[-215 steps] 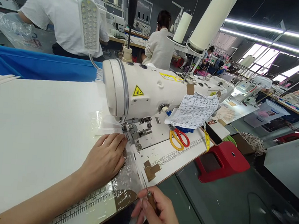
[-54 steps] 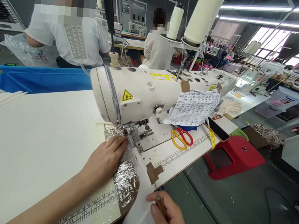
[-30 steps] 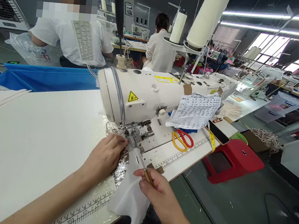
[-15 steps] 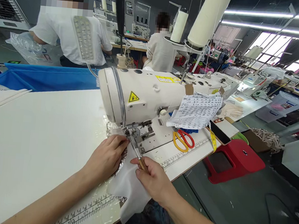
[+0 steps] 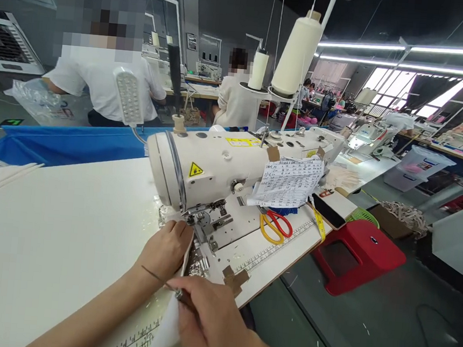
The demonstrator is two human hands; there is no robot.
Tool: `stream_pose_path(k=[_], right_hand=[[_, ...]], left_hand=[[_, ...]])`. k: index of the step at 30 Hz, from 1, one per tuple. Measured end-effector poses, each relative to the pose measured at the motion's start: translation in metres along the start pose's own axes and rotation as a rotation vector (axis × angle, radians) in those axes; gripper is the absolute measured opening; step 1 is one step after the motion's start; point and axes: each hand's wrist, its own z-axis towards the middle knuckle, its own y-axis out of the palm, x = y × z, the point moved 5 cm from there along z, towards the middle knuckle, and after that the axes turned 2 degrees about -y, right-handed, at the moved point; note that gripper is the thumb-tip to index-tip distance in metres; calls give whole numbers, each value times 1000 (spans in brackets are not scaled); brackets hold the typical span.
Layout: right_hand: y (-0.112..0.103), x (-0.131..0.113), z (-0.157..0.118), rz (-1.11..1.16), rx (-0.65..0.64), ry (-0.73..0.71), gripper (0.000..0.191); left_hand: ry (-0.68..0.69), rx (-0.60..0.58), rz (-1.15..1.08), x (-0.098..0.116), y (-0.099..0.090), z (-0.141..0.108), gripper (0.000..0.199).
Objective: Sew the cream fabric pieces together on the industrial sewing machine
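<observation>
My left hand (image 5: 167,250) is closed, its fingertips at the needle area of a white sewing machine (image 5: 216,164). White cloth (image 5: 167,327) runs from beside those fingers down toward the table's front edge. In my right hand (image 5: 219,315) is an awl (image 5: 179,294), its thin metal spike pointing left across my left wrist. The handle is mostly hidden by my fingers. The right hand is over the cloth, but I cannot tell whether it also grips it. Shiny clear film or tape (image 5: 199,265) covers the table beside the needle plate.
Scissors with red and yellow handles (image 5: 273,228) lie by the machine bed. A handwritten sheet (image 5: 289,181) hangs on the machine, near a phone (image 5: 329,210) and yellow tape measure (image 5: 318,224). A red stool (image 5: 364,255) stands at the right. Two people sit beyond a blue cloth trough (image 5: 67,143).
My right hand has moved down and nearer with the awl, whose spike has swung from the needle area to point left. The cloth has shifted left; my left hand stays by the needle.
</observation>
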Motion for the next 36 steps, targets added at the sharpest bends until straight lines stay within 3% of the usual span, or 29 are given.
stream_pose_path(k=[4,7,10,13,17,25,36], right_hand=[[-6,4,-18,-40,-47,102,35],[-16,23,-25,-77,-25,212,31],[-21,46,-18,-255,-24,292,30],[-18,61,-5,-462,-71,331,30],[-12,68,7,-578,-94,300,25],[-9,72,9,-562,-13,201,23],[-8,73,10,-619,-37,215,23]], left_hand=[[-126,28,-25,-12,-3,-2,30],[-225,47,-238,-28,0,-6,32],[-349,26,-517,-41,6,-8,31],[-426,4,-595,-45,7,-8,32],[-445,17,-616,-43,4,-7,31],[-478,2,-647,-42,5,-6,33],[-467,6,-667,-45,7,-8,32]])
